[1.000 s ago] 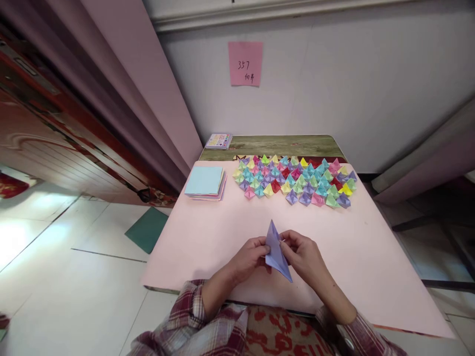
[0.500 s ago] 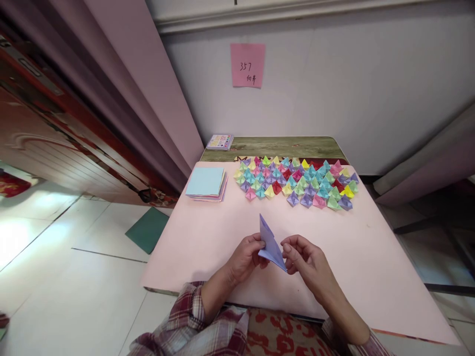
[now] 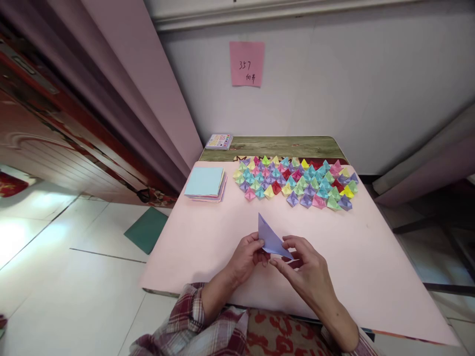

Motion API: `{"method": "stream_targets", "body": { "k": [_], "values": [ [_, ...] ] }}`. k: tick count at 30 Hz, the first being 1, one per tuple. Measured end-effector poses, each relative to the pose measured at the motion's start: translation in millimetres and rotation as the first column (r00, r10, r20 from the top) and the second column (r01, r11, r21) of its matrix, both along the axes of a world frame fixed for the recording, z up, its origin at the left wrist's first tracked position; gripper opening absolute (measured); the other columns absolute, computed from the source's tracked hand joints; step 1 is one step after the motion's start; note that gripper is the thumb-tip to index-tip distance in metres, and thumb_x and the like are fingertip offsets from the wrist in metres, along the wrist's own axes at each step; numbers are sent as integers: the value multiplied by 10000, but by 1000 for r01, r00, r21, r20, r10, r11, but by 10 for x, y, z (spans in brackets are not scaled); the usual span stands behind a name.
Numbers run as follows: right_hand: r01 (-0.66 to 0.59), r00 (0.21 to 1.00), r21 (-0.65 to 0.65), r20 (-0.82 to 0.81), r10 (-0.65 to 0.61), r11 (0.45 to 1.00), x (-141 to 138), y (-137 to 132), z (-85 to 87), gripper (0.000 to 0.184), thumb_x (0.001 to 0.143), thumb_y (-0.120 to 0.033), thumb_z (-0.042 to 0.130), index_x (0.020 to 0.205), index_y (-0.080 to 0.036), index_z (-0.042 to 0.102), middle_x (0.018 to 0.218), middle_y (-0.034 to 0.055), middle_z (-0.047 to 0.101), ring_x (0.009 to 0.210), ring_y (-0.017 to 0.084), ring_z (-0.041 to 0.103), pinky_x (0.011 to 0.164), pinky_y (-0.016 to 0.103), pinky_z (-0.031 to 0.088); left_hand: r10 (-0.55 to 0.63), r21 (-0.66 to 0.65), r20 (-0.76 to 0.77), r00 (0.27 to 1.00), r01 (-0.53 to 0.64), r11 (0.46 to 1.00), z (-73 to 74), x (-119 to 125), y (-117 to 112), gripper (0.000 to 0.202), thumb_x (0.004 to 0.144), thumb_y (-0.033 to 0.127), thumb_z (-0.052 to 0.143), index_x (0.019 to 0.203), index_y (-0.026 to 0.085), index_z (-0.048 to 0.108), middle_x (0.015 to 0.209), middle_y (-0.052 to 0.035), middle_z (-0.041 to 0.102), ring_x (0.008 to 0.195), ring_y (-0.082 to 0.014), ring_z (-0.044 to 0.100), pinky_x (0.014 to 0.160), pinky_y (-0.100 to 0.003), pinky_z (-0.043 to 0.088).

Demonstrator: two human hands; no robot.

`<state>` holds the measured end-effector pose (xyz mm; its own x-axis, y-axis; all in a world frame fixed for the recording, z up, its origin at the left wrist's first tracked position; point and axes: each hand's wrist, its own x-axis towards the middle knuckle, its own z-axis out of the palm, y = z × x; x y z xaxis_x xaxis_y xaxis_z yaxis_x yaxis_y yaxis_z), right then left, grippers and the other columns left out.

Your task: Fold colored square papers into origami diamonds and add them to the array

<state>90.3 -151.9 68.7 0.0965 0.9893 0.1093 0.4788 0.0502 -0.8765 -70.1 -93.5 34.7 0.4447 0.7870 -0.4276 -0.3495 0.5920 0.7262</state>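
Note:
A folded sheet of purple paper (image 3: 272, 241), now a triangle with one point up, is held above the pink-covered table. My left hand (image 3: 248, 254) pinches its left corner between thumb and fingers. My right hand (image 3: 306, 262) is at the paper's right corner, its fingers behind and along the edge and its thumb stretched out beneath. Whether the right fingers press on the paper is hard to make out. Beyond the hands stand many small folded paper pieces (image 3: 297, 185) in several colours, set close together in rows.
A stack of square paper (image 3: 204, 182), light blue on top, lies at the table's left. Behind it sits a small printed packet (image 3: 219, 142). A pink note (image 3: 247, 64) hangs on the wall. A green sheet (image 3: 147, 230) lies on the floor at the left.
The purple paper has turned so its broad face shows as a flat triangle. My right hand has moved in to its right corner, thumb now underneath. The left hand keeps its hold.

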Motion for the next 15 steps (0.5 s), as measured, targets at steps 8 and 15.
{"method": "stream_targets", "body": {
  "k": [8, 15],
  "values": [
    [-34, 978, 60, 206, 21, 998, 17, 54, -138, 157, 875, -328, 592, 958, -231, 683, 1092, 76, 647, 762, 169, 679, 615, 262, 563, -55, 5, -6, 998, 55, 998, -27, 35, -37, 301, 736, 370, 695, 876, 120, 604, 682, -31, 619, 533, -109, 563, 451, -197, 446],
    [-125, 926, -93, 348, 149, 988, 45, 95, -118, 126, 836, -281, 607, 901, -298, 713, 1230, 19, 609, 834, 179, 679, 639, 268, 518, -153, 33, -111, 982, 157, 987, -81, 55, -82, 317, 767, 443, 637, 839, 144, 560, 587, -10, 588, 494, -120, 551, 423, -194, 422]
  ]
}}
